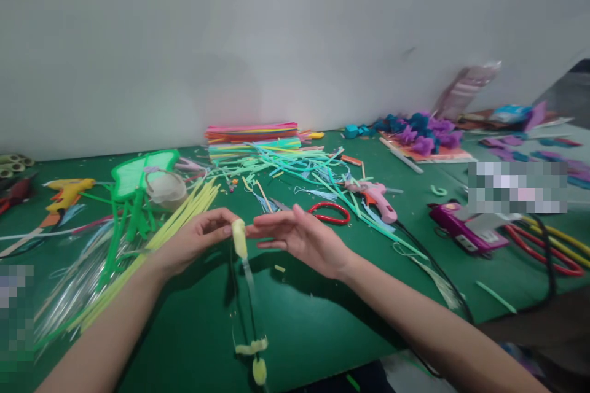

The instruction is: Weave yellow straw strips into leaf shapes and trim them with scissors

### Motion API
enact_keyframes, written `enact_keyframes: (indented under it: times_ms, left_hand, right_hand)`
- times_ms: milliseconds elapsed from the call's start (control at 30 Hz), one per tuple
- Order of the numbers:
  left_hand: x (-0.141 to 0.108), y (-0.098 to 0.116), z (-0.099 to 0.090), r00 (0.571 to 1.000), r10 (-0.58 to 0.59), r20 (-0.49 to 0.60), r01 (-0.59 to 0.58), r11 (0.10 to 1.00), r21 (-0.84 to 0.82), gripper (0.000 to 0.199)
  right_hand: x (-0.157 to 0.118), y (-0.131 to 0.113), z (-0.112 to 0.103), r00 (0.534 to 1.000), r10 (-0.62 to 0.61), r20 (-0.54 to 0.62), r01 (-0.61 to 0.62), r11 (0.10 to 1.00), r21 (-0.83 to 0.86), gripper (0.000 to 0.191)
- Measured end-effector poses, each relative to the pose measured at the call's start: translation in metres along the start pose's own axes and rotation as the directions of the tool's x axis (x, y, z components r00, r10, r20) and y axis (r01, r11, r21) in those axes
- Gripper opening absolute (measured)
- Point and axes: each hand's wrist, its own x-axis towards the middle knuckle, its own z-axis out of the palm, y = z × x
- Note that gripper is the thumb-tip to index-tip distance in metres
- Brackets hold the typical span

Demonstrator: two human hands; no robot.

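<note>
Pinching at its thumb and fingertips, the left hand (200, 236) has hold of the top of a yellow piece (240, 241), which hangs above the near middle of the table (299, 341). The right hand (306, 242) is open, fingers stretched toward the piece, their tips at its right edge; whether they press on it or only brush it, I cannot tell. Below the piece hang a clear strip (247, 271) and thin dark lines, with a yellow band (251, 347) and a yellow tuft (260, 372) near the bottom.

The piece looks fuzzy and soft, so it should weigh very little, squash easily and grip well rather than slip. The strip looks thin and likely to swing or bend; the best hold is probably on the fuzzy top, with a light pinch, leaving the lower end free.

Just right and far of the hands lie the scissors (346, 215), then a pink glue gun (386, 204). Left of them, yellow stems (203, 196) fan out beside a green frame (120, 178).

As for containers, a whitish round thing (166, 190) by the frame may be a cup; its contents do not show. Far right, a clear pack (466, 89) leans on the partition (295, 49), something pinkish inside. Near left, clear sticks (85, 282) lie bunched, perhaps in a bag.
</note>
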Motion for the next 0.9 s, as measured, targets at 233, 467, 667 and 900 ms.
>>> enact_keyframes:
  times_ms: [233, 467, 667, 900]
  left_hand:
    - [0.004, 0.001, 0.015, 0.974, 0.219, -0.064, -0.228, 0.948, -0.222, 0.015]
    - [0.008, -0.002, 0.017, 0.992, 0.100, -0.076, -0.115, 0.968, -0.224, 0.015]
    - [0.003, -0.001, -0.009, 0.952, -0.291, -0.094, 0.242, 0.904, -0.352, 0.039]
    - [-0.002, 0.012, -0.001, 0.972, -0.156, -0.177, 0.153, 0.988, -0.030, 0.030]
  right_hand:
    - [0.007, 0.017, -0.001, 0.980, -0.088, -0.181, 0.020, 0.938, -0.346, 0.042]
    - [0.006, 0.020, 0.004, 0.993, -0.021, -0.118, -0.012, 0.961, -0.275, 0.033]
    - [0.001, 0.010, -0.010, 0.955, -0.151, -0.257, 0.061, 0.943, -0.328, 0.025]
    - [0.007, 0.008, -0.004, 0.956, -0.064, -0.286, -0.065, 0.906, -0.419, 0.024]
